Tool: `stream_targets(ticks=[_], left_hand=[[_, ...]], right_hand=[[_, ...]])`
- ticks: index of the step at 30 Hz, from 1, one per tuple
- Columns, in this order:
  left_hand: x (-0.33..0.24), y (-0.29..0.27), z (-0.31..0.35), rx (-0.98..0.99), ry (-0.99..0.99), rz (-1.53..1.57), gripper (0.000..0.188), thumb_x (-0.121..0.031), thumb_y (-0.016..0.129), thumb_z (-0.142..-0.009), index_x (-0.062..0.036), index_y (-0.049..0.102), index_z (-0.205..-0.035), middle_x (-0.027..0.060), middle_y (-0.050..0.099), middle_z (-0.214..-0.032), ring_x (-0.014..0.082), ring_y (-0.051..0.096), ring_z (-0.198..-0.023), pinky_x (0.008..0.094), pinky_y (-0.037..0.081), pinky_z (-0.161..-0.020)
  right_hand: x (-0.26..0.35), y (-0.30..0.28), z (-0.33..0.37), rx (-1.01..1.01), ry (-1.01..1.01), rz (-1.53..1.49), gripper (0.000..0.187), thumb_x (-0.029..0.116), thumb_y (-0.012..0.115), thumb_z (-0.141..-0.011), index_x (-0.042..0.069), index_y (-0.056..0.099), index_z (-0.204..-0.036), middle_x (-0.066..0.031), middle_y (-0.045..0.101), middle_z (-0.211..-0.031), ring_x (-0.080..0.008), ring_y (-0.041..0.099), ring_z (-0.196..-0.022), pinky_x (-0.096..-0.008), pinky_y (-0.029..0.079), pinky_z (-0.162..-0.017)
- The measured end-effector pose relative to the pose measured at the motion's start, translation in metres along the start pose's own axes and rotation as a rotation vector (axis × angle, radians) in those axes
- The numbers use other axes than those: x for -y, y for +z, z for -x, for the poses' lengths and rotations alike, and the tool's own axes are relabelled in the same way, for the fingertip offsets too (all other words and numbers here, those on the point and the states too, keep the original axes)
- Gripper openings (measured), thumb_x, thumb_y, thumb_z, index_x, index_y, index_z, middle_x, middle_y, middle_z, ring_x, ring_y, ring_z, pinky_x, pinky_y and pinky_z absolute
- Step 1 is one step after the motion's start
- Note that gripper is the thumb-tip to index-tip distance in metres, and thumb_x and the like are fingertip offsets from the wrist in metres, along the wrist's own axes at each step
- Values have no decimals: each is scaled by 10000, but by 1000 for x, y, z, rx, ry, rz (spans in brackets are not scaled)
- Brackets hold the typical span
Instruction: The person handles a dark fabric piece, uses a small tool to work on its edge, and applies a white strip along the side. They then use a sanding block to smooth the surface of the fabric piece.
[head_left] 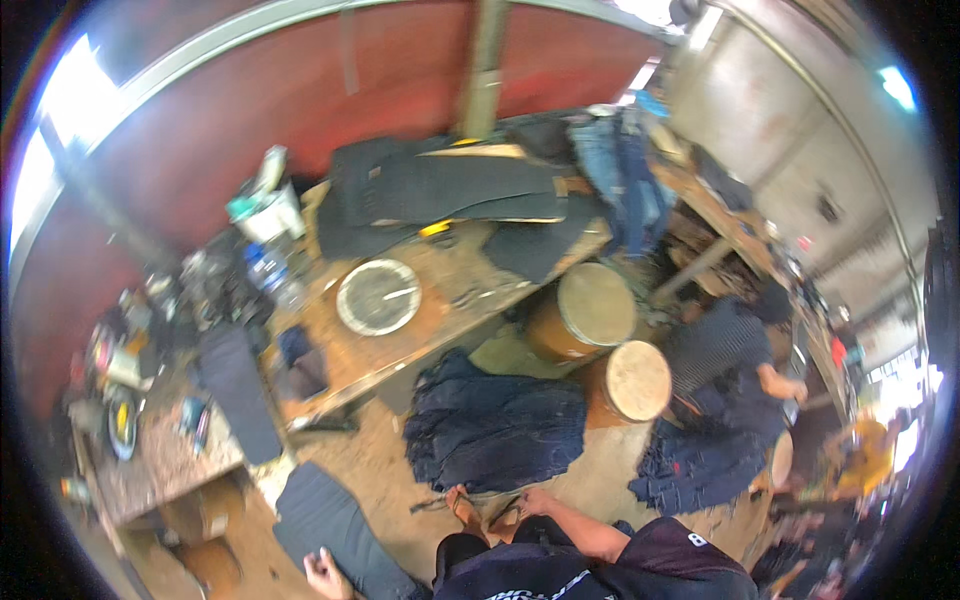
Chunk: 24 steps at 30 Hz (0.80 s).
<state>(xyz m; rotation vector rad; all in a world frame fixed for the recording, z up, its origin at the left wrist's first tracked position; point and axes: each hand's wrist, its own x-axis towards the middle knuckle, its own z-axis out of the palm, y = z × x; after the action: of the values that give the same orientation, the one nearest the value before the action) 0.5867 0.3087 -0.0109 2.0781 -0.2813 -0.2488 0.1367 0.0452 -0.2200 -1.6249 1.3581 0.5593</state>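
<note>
One long, round-ended panel of matte, dark grey cloth [335, 520] slants across the lower left, touched by the left hand [327, 576], whose grip I cannot tell, nor that of the right hand [538, 503] near one wrinkled navy denim pile [495, 428], two round-topped drums [597, 306] and one worn wooden tabletop [448, 283].

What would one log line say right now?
left hand: at dark panel | right hand: by knee | blue cloth: ahead
</note>
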Motion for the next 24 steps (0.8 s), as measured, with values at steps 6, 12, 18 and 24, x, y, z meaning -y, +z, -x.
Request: stream_targets(ticks=[6, 12, 18, 24], left_hand=[[-19, -5, -3, 72, -31, -204, 573, -475, 697, -1048, 78, 669, -1196, 210, 703, -990, 278, 618, -884, 410, 535, -836], [-59, 45, -14, 166, 36, -31, 724, -527, 662, -1053, 118, 558, -1364, 343, 631, -1289, 403, 620, -1137, 487, 501, -1034], [-104, 153, -9, 637, 212, 297, 566, -291, 723, -1045, 151, 561, -1360, 227, 678, -1241, 260, 635, -1103, 383, 513, -987], [-64, 250, 10, 775, 413, -387, 867, -476, 731, -985, 90, 417, -1562, 381, 465, -1562, 537, 481, -1424, 521, 379, -1217]], right_hand=[[24, -44, 12, -249, 29, -296, 346, 357, 683, -989, 67, 745, -1167, -199, 784, -1107, -397, 743, -1097, -496, 583, -936], [20, -63, 38, -446, -43, -362, 347, 356, 678, -988, 74, 745, -1179, -209, 774, -1135, -423, 731, -1107, -499, 580, -954], [-73, -13, 69, -459, 128, -440, 362, 384, 677, -958, 67, 789, -1092, -211, 790, -1083, -379, 765, -1037, -486, 592, -907], [-161, 16, 150, -439, 416, -364, 466, 460, 633, -928, 32, 812, -974, -247, 782, -971, -364, 784, -913, -462, 601, -811]])
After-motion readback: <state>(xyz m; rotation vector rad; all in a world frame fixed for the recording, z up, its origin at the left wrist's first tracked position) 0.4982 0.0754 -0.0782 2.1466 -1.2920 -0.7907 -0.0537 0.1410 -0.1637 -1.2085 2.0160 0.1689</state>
